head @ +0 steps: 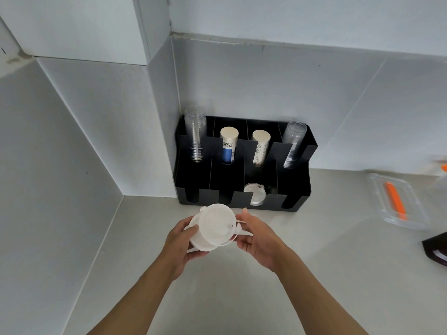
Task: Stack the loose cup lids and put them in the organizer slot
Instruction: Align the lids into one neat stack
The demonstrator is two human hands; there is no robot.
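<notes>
Both my hands hold a stack of white translucent cup lids (212,227) above the counter, just in front of the black organizer (205,197). My left hand (182,243) grips the stack's left and lower side. My right hand (257,238) closes on its right edge, where lid tabs stick out. One more white lid (254,193) leans inside the organizer's third front slot from the left. The other front slots look dark; their contents cannot be made out.
The organizer's back row holds two stacks of clear cups (195,134) and two stacks of paper cups (228,145). A clear plastic tray (408,201) with an orange item lies at the right. A dark object (436,247) sits at the right edge. Walls close the corner on the left.
</notes>
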